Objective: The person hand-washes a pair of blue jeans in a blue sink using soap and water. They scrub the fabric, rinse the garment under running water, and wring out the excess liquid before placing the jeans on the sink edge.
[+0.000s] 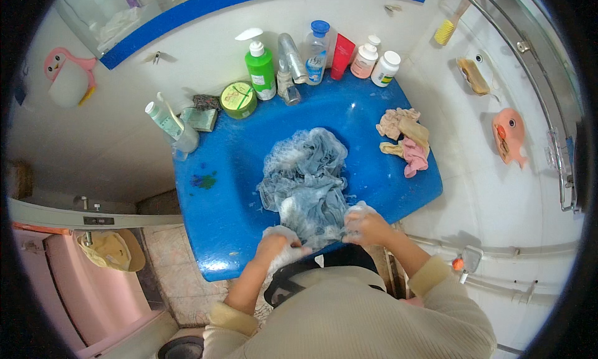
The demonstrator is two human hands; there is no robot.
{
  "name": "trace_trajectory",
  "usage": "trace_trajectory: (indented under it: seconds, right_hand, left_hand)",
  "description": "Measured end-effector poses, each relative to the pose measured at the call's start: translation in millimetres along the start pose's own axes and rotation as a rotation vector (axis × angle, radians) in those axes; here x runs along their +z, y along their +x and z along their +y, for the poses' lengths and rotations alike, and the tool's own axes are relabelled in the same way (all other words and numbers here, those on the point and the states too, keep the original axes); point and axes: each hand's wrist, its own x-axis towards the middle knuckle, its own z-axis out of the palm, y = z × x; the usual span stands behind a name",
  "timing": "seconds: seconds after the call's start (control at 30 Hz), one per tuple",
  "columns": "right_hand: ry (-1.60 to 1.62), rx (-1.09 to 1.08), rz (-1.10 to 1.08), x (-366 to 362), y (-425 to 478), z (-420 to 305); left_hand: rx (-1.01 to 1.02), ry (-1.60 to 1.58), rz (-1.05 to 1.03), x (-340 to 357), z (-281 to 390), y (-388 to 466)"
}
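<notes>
A soapy, wet blue-grey cloth (310, 181) lies bunched in the basin of a blue washbasin (373, 172), its near part reaching the front rim. White suds cover parts of it. My left hand (281, 248), coated in foam, is at the cloth's near left edge by the rim. At its near right edge, my right hand (363, 223) has foam over the fingers and touches the cloth. Foam and folds hide the fingertips, so the grip of either hand is not plain.
Along the back rim stand a green pump bottle (261, 74), a round green tub (238, 100), a red tube (342, 56) and several other bottles. A cup with a toothbrush (186, 139) is at left. Small crumpled cloths (413, 149) lie on the right rim.
</notes>
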Motion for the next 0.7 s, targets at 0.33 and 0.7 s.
trace_trajectory:
  seconds: [0.33,0.7]
  right_hand:
    - [-0.01,0.79,-0.321,9.0,64.6,-22.2]
    - [0.462,0.765,-0.041,9.7,32.1,-8.5]
  left_hand:
    - [-0.611,0.096,0.121,10.3,-13.5,55.9]
    - [-0.608,-0.672,0.83,8.8,15.4,26.7]
